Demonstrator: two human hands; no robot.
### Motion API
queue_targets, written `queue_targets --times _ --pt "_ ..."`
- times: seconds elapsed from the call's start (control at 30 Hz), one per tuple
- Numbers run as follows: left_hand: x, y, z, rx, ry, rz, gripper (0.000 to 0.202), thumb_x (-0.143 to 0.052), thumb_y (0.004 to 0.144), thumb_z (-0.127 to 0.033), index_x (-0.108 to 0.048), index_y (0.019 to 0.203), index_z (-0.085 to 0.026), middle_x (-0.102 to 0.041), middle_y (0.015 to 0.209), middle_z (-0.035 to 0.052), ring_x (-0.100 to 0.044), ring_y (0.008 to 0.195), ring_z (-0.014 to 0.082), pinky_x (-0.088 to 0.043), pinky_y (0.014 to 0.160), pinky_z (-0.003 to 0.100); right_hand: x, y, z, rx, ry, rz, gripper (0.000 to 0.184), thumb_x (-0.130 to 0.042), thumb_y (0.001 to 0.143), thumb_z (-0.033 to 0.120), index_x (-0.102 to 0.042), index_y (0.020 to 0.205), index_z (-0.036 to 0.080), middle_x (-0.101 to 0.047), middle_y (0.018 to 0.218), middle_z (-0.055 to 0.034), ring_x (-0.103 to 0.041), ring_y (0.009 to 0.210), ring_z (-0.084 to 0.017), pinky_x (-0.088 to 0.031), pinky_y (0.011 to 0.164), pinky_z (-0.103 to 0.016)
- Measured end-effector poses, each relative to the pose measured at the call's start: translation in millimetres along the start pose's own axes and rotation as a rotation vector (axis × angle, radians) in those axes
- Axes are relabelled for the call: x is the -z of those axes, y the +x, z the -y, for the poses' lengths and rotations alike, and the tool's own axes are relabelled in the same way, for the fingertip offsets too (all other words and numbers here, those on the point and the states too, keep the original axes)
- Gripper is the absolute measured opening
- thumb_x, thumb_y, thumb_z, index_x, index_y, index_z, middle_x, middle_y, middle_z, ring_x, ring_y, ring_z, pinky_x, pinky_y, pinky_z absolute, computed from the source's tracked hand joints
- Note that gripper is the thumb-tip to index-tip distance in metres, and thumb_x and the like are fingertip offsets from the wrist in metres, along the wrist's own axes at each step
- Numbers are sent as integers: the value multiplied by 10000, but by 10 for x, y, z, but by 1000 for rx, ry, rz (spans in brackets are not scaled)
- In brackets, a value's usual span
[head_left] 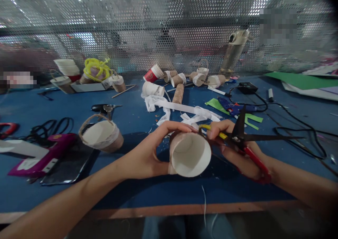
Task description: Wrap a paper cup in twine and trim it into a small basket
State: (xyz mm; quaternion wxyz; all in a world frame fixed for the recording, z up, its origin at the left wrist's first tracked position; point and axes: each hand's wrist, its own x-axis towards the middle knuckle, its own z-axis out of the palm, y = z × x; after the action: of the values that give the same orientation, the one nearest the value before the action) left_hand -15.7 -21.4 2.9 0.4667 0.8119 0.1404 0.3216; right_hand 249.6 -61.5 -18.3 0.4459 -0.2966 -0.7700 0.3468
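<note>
My left hand (pixel 150 154) is curled around a paper cup (pixel 191 156), thumb below and fingers over the top. The cup lies tilted with its white open mouth toward me, and its outside looks brownish. My right hand (pixel 235 151) grips a pair of scissors (pixel 239 140) with dark blades spread wide, pointing up and to the right, and red and yellow colouring at the handles. The yellow part and my right fingertips are close to the cup's upper right rim; whether they touch it I cannot tell. A twine-wrapped cup basket (pixel 102 136) with a handle stands left of my left hand.
White lace ribbon (pixel 182 106) lies behind the cup, near a twine roll (pixel 178 93). Several small cup baskets (pixel 198 78) sit farther back. A blue glue gun (pixel 235 106) with its cord is at right, a purple box (pixel 44 154) at left, a bottle (pixel 233 52) behind.
</note>
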Motion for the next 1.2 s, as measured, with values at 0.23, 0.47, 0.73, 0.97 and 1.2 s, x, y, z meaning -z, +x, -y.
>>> queue_targets --times 0.23,0.47,0.73,0.97,1.2 --pt "35 45 30 -313 280 69 611 -794 813 -151 -502 1341 -247 -610 1370 149 -506 1377 292 -368 1186 493 29 38 -31 57 -200 24 424 -486 787 -9 -515 1081 295 -591 831 31 -582 697 -132 -482 628 -240" --pt "24 50 33 -345 290 49 591 -769 828 -142 -513 1351 -244 -618 1372 147 -529 1354 289 -388 1170 495 29 52 -78 142 -222 10 371 -562 812 -2 -566 1059 275 -651 882 16 -636 756 -145 -518 682 -260" --pt "6 0 -6 -47 18 -213 665 -882 746 -280 -531 1310 -251 -585 1380 107 -560 1293 278 -453 1091 391 -13 72 -74 212 -202 -42 420 -617 796 -2 -607 1114 272 -724 948 -5 -715 839 -165 -575 743 -267" --pt "8 33 7 298 -75 -243 703 -908 692 -215 -513 1273 -235 -631 1291 58 -602 1213 248 -477 1048 341 1 69 -53 196 -163 -36 421 -651 837 55 -609 1172 307 -709 958 -34 -700 835 -203 -589 763 -361" --pt "12 36 -3 323 -113 -227 682 -899 717 -263 -518 1282 -228 -628 1322 74 -590 1246 267 -470 1050 337 -6 64 -59 191 -191 -30 467 -651 812 52 -579 1184 326 -658 875 -11 -678 765 -200 -556 705 -364"
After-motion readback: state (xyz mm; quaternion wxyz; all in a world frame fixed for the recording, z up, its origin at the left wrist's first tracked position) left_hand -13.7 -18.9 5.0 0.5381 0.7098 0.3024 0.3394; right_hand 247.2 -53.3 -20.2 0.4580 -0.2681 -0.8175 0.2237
